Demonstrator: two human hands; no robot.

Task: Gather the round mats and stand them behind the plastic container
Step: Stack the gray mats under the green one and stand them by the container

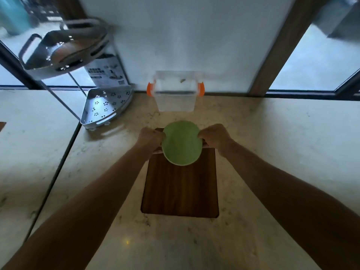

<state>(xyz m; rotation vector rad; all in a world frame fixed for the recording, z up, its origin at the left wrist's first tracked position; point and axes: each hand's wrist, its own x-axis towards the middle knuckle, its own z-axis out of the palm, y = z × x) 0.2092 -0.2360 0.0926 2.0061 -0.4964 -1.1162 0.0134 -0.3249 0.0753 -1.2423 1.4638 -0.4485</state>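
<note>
The green mat (182,142) (one or a stack, edges too blurred to tell) is held above the far end of the board (180,188), left hand (151,136) and right hand (215,136) pinching opposite edges. The container (176,92) stands beyond, against the wall, on the counter (272,152).

Rack's upper tier (64,49) blurred — green mat (182,143) hides board's far edge.

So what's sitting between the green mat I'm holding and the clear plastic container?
Nothing: in the head view, only bare marble countertop lies between the green mat and the plastic container. The wooden cutting board sits under and nearer than the mat.
</note>
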